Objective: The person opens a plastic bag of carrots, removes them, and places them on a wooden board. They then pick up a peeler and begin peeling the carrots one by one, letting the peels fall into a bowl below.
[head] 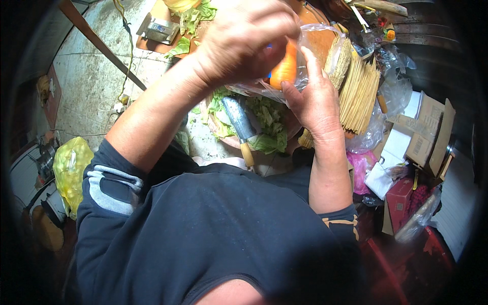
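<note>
An orange carrot [284, 68] stands roughly upright in a clear plastic bag [263, 89], between my two hands. My right hand [318, 97] grips the bag from the right, its thumb against the carrot's lower end. Over the carrot's upper end is my left hand [248, 45], blurred and with curled fingers; what its fingertips hold is hidden. Below the hands, a cleaver [238, 118] with a wooden handle lies on a round board [230, 143] among cut leafy greens [270, 141].
Bundled thin wooden sticks [358, 95] lie just right of my right hand. Farther right are an open cardboard box [423, 129] and a pink bag [362, 171]. A metal grater-like tool [158, 29] sits at upper left. A yellow bag [71, 173] stands at left.
</note>
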Demonstrator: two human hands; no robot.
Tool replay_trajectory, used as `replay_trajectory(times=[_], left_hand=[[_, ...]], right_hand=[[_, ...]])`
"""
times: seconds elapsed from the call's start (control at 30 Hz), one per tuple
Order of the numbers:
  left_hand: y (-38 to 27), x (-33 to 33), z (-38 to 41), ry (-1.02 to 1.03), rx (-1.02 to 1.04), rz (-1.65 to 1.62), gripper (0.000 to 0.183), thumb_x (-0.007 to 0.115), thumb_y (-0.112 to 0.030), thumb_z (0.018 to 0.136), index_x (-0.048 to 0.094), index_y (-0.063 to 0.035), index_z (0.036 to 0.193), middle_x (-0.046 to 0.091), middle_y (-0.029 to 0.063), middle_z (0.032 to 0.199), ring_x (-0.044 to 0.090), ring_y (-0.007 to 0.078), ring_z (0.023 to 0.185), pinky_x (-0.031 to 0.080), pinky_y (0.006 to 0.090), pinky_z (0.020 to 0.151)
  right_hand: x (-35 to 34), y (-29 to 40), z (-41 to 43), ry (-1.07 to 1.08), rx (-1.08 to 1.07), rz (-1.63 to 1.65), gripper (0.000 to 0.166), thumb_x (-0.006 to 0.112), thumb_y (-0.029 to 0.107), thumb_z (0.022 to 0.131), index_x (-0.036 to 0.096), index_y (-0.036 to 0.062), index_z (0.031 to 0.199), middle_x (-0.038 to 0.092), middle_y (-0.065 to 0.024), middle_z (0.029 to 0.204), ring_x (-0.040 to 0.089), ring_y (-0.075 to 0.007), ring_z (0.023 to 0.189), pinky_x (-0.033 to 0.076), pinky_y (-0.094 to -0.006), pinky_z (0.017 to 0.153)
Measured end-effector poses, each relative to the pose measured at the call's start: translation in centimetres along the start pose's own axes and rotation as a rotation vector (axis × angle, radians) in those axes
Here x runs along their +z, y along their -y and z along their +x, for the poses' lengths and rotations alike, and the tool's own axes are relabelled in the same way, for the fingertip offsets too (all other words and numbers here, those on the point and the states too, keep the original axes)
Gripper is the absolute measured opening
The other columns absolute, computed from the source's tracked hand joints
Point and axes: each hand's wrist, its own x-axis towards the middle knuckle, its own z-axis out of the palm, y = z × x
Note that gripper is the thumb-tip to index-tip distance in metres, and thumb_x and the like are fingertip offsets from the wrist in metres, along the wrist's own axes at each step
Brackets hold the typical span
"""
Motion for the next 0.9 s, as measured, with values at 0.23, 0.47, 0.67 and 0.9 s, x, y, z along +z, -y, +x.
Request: replay_trajectory(times=[0.23,0.47,0.67,0.9], left_hand=[[-1.9,1.9,-3.5,0.567,-0.283,0.304,0.042,0.072,-0.025,0.064,0.064,-0.0077,0.101,0.055,0.0110,0.113,0.046,0.0269,0.119,0.044,0.0395,0.093],[-2.3,2.2,-4.2,0.460,-0.245,0.315,0.024,0.069,-0.017,0.068,0.066,-0.0080,0.091,0.061,0.0079,0.099,0.053,0.0275,0.110,0.048,0.0370,0.087],[-2.5,-0.2,-4.5,-0.072,-0.565,-0.391,0.010,0.059,-0.013,0.088,0.065,-0.0064,0.093,0.066,0.0051,0.082,0.064,0.0204,0.076,0.052,0.0293,0.071],[-3.5,-9.2,-5.5,-0.475,-0.809,-0.955,0.022,0.051,-0.014,0.093,0.058,-0.0002,0.110,0.064,0.0084,0.092,0.062,0.0155,0.076,0.051,0.0253,0.069]], right_hand=[[0.9,0.6,-0.3,-0.016,-0.068,-0.062,0.064,0.068,0.017,0.075,0.042,0.0082,0.133,0.053,-0.0197,0.121,0.057,-0.0366,0.104,0.047,-0.0432,0.089],[0.9,0.8,-1.2,-0.005,-0.093,-0.069,0.057,0.065,0.016,0.076,0.045,0.0087,0.129,0.054,-0.0197,0.116,0.058,-0.0379,0.100,0.048,-0.0449,0.087],[0.9,0.8,-2.0,0.040,-0.060,-0.082,0.058,0.065,0.019,0.077,0.045,0.0065,0.130,0.053,-0.0204,0.122,0.054,-0.0364,0.110,0.044,-0.0409,0.095],[1.2,0.9,-2.3,0.049,-0.022,-0.103,0.064,0.065,0.023,0.078,0.040,0.0086,0.134,0.051,-0.0198,0.125,0.053,-0.0357,0.112,0.043,-0.0405,0.097]])
